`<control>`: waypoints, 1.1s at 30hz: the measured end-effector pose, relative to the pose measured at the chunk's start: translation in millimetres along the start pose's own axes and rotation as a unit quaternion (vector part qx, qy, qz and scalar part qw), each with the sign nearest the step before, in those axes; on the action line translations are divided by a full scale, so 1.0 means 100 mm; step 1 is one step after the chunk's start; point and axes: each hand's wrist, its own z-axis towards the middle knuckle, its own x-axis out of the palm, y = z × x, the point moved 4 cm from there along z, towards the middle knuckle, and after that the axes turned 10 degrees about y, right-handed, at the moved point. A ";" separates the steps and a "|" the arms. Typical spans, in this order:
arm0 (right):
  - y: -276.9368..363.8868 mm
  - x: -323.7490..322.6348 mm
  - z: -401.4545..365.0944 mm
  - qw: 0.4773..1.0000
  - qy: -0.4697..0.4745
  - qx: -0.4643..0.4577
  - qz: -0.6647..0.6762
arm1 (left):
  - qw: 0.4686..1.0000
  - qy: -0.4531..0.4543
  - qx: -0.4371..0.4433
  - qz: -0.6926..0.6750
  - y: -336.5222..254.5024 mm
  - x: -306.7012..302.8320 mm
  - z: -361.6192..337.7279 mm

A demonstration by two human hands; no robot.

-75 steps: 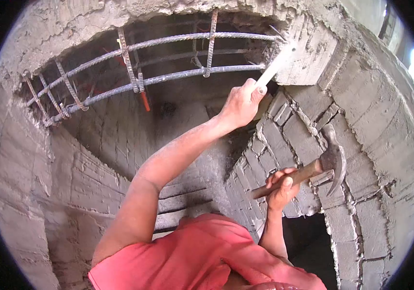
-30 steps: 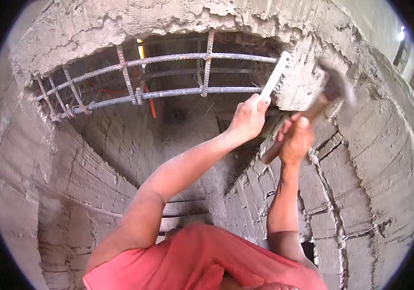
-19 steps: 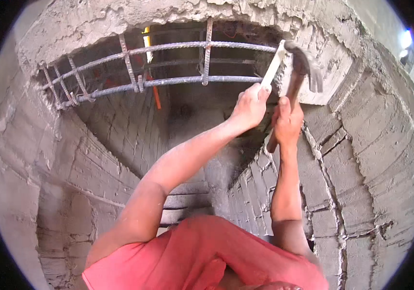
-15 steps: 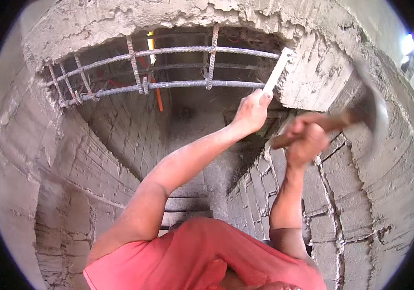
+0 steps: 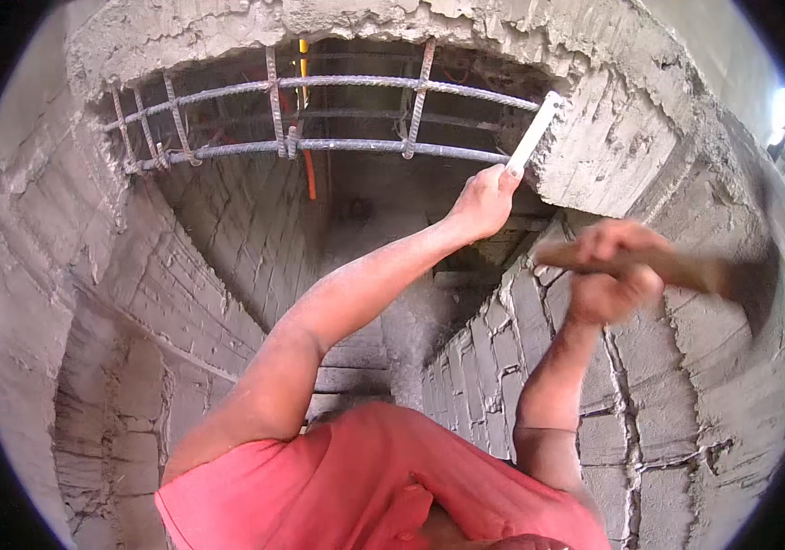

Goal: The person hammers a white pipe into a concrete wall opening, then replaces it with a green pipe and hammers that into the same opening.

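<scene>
At the right end of the ribbed steel bars (image 5: 356,145), the left hand (image 5: 486,197) has its fingers wrapped around a pale, flat, straight chisel (image 5: 536,130), its upper end at crumbly concrete (image 5: 605,147). Below and right of the bars, the right hand (image 5: 614,275) curls its fingers around the wooden handle of a hammer (image 5: 691,269), its dark head blurred.

Across the upper part of the frame, steel bars (image 5: 356,145) are being held by rough, broken-edged concrete (image 5: 227,27).
</scene>
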 end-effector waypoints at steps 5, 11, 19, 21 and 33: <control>0.30 0.04 0.17 0.956 -0.002 -0.292 0.001 | 1.000 -0.015 0.005 0.016 0.05 0.00 0.02; -0.77 0.02 -0.10 0.928 0.039 0.263 -0.260 | 0.999 -0.013 -0.025 0.027 -0.01 -0.08 0.03; 0.44 0.17 0.25 0.962 0.006 -0.268 -0.048 | 0.999 -0.021 -0.043 -0.004 -0.05 -0.02 0.02; -0.14 -0.15 0.08 0.969 0.015 -0.246 0.011 | 0.999 -0.032 -0.019 -0.004 -0.07 -0.03 0.00; 0.54 -0.15 0.32 0.976 -0.032 -0.212 -0.029 | 0.996 0.016 -0.069 -0.045 0.05 -0.02 0.03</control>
